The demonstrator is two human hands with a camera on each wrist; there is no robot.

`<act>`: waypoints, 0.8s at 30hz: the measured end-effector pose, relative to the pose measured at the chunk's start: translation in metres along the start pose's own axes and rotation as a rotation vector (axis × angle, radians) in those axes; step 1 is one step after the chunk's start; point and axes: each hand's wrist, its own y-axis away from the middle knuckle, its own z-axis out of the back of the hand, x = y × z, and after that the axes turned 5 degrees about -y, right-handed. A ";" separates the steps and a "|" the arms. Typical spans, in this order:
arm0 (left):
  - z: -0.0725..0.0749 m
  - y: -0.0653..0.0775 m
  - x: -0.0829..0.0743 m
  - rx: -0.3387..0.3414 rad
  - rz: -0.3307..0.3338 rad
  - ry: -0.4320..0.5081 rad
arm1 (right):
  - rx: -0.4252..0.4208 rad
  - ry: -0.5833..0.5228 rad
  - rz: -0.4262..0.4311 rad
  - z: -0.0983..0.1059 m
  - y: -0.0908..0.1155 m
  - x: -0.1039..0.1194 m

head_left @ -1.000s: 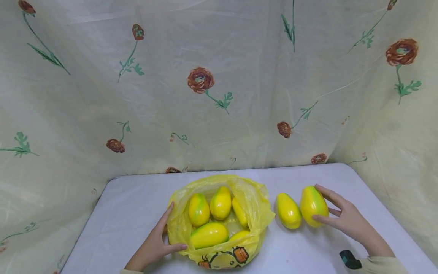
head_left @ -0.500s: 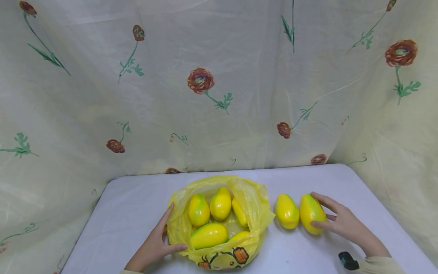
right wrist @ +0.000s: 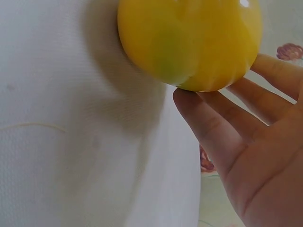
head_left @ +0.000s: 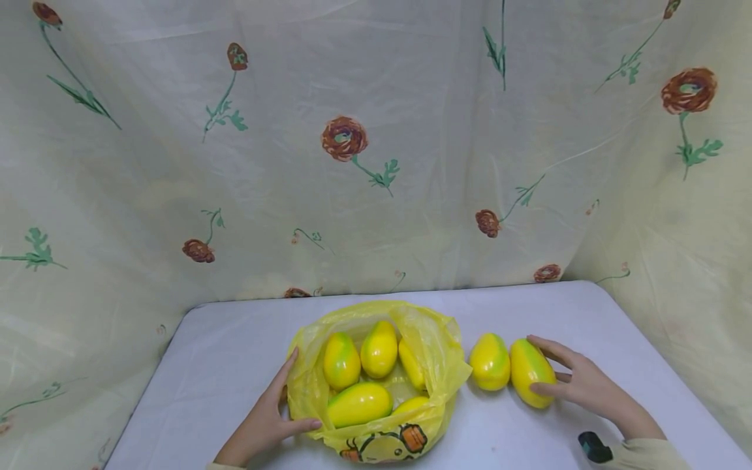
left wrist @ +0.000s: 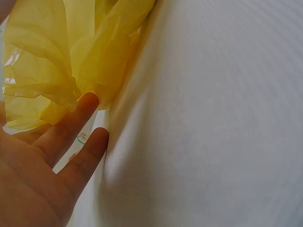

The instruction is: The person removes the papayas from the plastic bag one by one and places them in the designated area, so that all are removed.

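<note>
Right hand [head_left: 587,389] pinches shiny fruit [head_left: 526,372] at the wide-mouthed bag's [head_left: 307,382] three o'clock;
left hand [head_left: 263,419], fingers spread, touches its crinkly plastic; table edge [head_left: 511,289] behind, at twelve o'clock.

Possibly home, view closed in: flower-print curtain [head_left: 423,196] behind and at both sides of white-clothed table [head_left: 229,352].

Bag [head_left: 302,385] gaped upward, passable from above
Two yellow fruits [head_left: 489,362] [head_left: 527,375] beside it barred a low approach from the right.
</note>
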 end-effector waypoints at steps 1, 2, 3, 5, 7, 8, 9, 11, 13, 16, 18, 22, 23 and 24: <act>0.000 0.000 0.000 0.000 -0.002 0.000 | -0.001 0.002 -0.002 0.000 0.000 0.000; 0.000 0.000 0.000 -0.001 -0.004 0.001 | -0.003 0.004 -0.004 -0.001 0.000 0.000; 0.000 0.000 0.001 0.000 -0.007 0.003 | -0.005 0.007 -0.007 -0.001 0.000 -0.001; 0.000 0.000 0.001 0.000 -0.012 0.003 | -0.009 0.017 -0.017 -0.002 -0.001 -0.002; 0.000 0.000 0.001 0.001 -0.013 0.002 | -0.014 0.021 -0.029 -0.002 -0.001 -0.002; 0.000 0.000 0.001 0.001 -0.012 0.001 | -0.014 0.023 -0.036 -0.002 -0.001 -0.002; 0.000 0.000 0.001 0.002 -0.011 0.001 | -0.012 0.026 -0.043 -0.002 -0.001 -0.002; 0.000 0.000 0.001 0.002 -0.007 -0.001 | -0.013 0.025 -0.044 -0.002 -0.001 -0.001; 0.000 0.000 0.001 0.001 -0.007 -0.003 | -0.014 0.025 -0.043 -0.002 -0.001 -0.001; 0.000 0.000 0.001 0.000 -0.009 -0.002 | -0.017 0.028 -0.041 -0.002 -0.002 -0.001; 0.000 0.000 0.002 0.000 -0.011 0.000 | -0.019 0.032 -0.041 -0.003 -0.002 -0.001; 0.000 0.000 0.002 -0.001 -0.014 0.001 | -0.036 0.039 -0.023 -0.003 -0.001 -0.002; 0.000 0.000 0.002 -0.001 -0.014 0.000 | -0.042 0.039 -0.016 -0.003 -0.001 -0.002; 0.000 0.000 0.002 -0.001 -0.015 -0.002 | -0.049 0.037 -0.007 -0.003 -0.001 -0.003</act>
